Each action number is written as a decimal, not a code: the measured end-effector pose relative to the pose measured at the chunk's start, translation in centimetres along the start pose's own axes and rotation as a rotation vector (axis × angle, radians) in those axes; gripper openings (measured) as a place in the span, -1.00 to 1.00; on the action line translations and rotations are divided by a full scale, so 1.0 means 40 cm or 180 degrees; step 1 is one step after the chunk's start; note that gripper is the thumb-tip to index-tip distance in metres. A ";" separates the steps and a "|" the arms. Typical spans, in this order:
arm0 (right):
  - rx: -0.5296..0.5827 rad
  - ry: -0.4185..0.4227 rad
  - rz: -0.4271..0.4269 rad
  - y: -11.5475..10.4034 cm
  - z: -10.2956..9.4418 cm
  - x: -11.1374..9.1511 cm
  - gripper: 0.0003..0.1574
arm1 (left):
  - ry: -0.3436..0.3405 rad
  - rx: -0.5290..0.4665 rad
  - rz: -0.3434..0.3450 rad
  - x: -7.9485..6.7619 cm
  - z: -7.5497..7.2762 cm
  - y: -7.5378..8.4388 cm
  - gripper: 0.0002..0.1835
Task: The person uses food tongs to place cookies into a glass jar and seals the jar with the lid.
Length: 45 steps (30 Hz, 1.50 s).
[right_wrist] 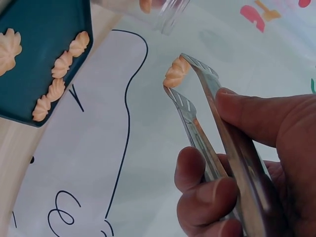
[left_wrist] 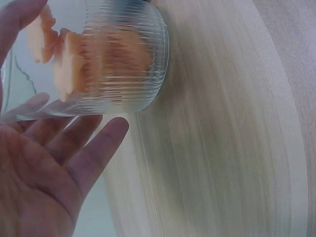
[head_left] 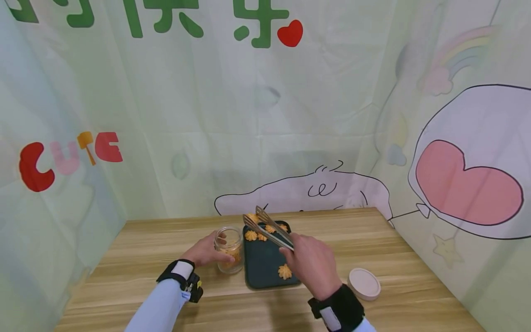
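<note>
My left hand (head_left: 204,250) holds a clear ribbed glass jar (head_left: 230,236) upright on the table, left of the tray, thumb on one side and fingers on the other. Inside it lie several cookies (left_wrist: 118,54), plain in the left wrist view. My right hand (head_left: 314,265) grips metal tongs (right_wrist: 229,133) over the dark tray (head_left: 262,263). Between the tong tips a ridged piped cookie (right_wrist: 176,72) is pinched, raised above the tray's far left corner. Several similar cookies (right_wrist: 62,64) lie along the tray's far edge, and one cookie (head_left: 285,271) sits near its front.
A round white lid (head_left: 365,282) lies on the wooden table (head_left: 166,240), right of my right wrist. Printed cloth (head_left: 207,115) hangs behind the table and along both sides. The jar stands close against the tray's left edge.
</note>
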State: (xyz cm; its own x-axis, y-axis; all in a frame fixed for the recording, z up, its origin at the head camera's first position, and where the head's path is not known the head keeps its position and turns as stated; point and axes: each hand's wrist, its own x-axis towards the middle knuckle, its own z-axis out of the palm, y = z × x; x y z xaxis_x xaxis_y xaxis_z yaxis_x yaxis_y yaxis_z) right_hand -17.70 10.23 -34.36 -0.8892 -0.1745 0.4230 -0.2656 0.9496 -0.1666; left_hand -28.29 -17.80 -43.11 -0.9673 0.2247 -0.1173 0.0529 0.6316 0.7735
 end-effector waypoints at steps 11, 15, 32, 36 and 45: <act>0.0008 0.0021 -0.0085 -0.030 0.000 0.011 -0.58 | 0.0023 -0.0027 0.0024 -0.002 0.000 0.000 -0.16; 0.0041 -0.0036 -0.0071 -0.042 0.000 0.017 -0.57 | 0.0015 -0.0005 0.0048 0.002 0.000 -0.004 -0.16; 0.0000 -0.0079 -0.0246 -0.078 0.017 0.022 -0.56 | 0.0011 -0.0010 0.0043 0.003 0.002 -0.004 -0.12; -0.0022 -0.0158 -0.0265 -0.077 0.020 0.019 -0.53 | 0.0018 0.0050 0.0009 -0.001 0.000 -0.001 -0.08; 0.0018 -0.0035 -0.0198 -0.061 0.021 0.015 -0.55 | 0.0027 0.0058 0.0114 -0.004 -0.002 0.000 -0.14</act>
State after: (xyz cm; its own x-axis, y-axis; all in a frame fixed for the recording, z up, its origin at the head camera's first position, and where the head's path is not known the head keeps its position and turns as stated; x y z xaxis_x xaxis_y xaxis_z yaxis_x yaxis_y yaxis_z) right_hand -17.89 7.57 -34.46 -0.8749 -0.2360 0.4229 -0.3226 0.9353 -0.1454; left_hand -28.14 -17.91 -43.05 -0.9668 0.2411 -0.0844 0.0920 0.6368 0.7655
